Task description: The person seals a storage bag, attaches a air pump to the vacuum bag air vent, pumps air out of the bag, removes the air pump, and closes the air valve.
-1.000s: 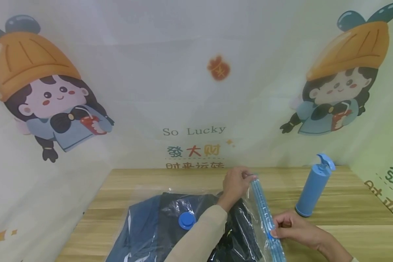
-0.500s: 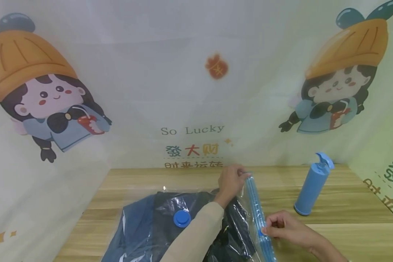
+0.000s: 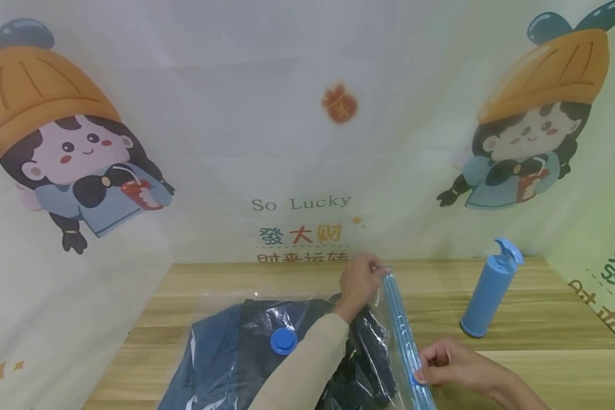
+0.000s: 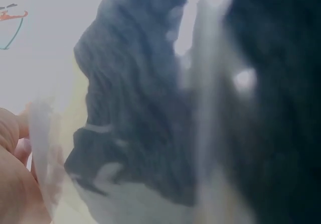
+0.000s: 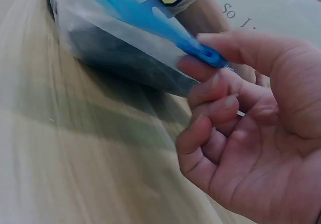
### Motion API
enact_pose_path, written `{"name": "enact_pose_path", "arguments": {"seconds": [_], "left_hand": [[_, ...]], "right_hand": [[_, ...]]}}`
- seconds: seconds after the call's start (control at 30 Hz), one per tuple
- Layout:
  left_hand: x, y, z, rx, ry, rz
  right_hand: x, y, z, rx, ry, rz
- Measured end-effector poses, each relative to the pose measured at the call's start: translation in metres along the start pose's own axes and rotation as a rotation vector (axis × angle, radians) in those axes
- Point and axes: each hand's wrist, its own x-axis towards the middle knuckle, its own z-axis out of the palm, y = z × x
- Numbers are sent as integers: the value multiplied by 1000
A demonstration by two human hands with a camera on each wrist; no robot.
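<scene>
Our right hand (image 3: 453,364) pinched the slider (image 5: 213,58) with curled fingers; farther ahead, our left hand (image 3: 357,285) pinched the strip (image 3: 401,319). Beyond the right hand stood the pump (image 3: 489,297).

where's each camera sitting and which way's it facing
Head: worn on the head, facing forward and down at the clear plastic bag; left hand, right hand and beige fabric sleeve show.
Left wrist: worn there, facing the bag up close; part of the left hand shows.
Right wrist: worn there, facing the right hand, with the sleeve beyond.
Head and right wrist share: the right hand pinching a small blue plastic slider.
</scene>
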Motion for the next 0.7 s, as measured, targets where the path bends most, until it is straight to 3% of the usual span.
{"name": "enact_pose_path", "arguments": {"seconds": [0.13,0.4,0.6,0.7], "left_hand": [[1,-3,-2,12,29,8],[3,-5,-2,26,25,-2],[4,-4,-4,13,23,-27],[5,-5,-5,8,14,-36]], "right_hand": [[-3,3,6,90,-88,-9],[-3,11,14,228,-205,-60],[-7,12,23,302,-248,64],[-7,11,27,293,-245,79]]}}
